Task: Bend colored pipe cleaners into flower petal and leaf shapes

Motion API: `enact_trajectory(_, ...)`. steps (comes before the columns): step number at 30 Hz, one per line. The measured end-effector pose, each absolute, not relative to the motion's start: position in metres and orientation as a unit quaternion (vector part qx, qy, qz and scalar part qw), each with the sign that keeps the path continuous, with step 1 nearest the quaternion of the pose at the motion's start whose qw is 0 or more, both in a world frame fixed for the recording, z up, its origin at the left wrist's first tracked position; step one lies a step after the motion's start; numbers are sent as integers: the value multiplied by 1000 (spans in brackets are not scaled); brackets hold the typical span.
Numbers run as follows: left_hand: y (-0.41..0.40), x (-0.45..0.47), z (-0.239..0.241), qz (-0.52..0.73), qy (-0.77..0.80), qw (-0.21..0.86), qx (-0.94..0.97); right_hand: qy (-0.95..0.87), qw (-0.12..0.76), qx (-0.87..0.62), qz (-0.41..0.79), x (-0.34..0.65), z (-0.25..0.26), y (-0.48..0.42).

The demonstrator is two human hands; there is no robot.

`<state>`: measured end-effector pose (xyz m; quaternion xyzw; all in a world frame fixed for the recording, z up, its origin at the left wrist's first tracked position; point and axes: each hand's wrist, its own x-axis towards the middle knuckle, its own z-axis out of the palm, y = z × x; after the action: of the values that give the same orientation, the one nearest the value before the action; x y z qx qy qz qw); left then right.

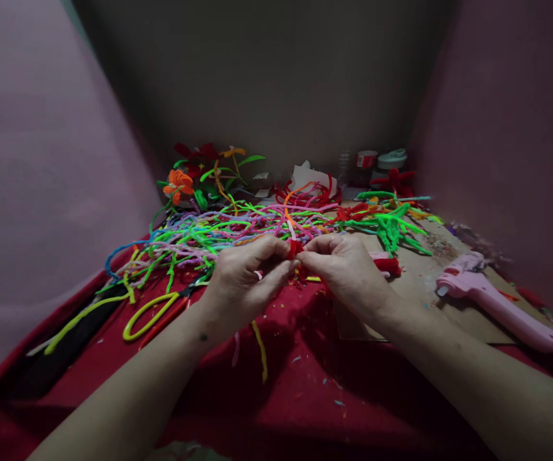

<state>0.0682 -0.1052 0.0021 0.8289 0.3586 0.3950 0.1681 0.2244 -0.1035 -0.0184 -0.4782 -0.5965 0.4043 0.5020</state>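
Note:
Between my two hands is a small red pipe cleaner piece (295,248), partly hidden by the fingertips. My left hand (252,272) pinches it from the left, thumb and forefinger closed on it. From the other side my right hand (346,269) grips it with thumb and forefinger. A pale pipe cleaner end (291,230) sticks up just above the red piece; I cannot tell whether they are joined. A big tangle of coloured pipe cleaners (238,224) lies right behind the hands. Pink and red rolled pieces (386,264) rest beside my right hand.
A pink glue gun (502,298) lies on cardboard (420,307) at the right. Yellow-handled scissors (149,315) are left of my left arm. Pipe cleaner flowers (179,184) stand at the back left, green pieces (390,227) at the back right. Red cloth (305,397) covers the table.

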Motion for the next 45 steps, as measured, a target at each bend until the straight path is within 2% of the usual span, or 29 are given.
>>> enact_trajectory(3,-104,71,-2,364,328,114,864,-589,505,-472,418,224,-18,-104)
enact_trajectory(5,-105,74,-2,357,328,135,864,-570,515,-461,445,224,-18,-104)
enact_trajectory(11,-107,76,9,324,398,388,765,-532,543,-435,482,223,-21,-102)
enact_trajectory(16,-102,73,10,316,395,502,701,-521,554,-419,496,223,-22,-102)
enact_trajectory(23,-99,71,4,344,389,529,671,-511,585,-388,496,225,-21,-101)
enact_trajectory(30,-97,73,4,350,391,502,688,-449,574,-345,592,223,-26,-99)
enact_trajectory(36,-97,77,0,384,398,501,665,-418,565,-337,626,223,-25,-100)
enact_trajectory(45,-95,81,-13,358,329,666,566,-411,587,-361,597,222,-27,-98)
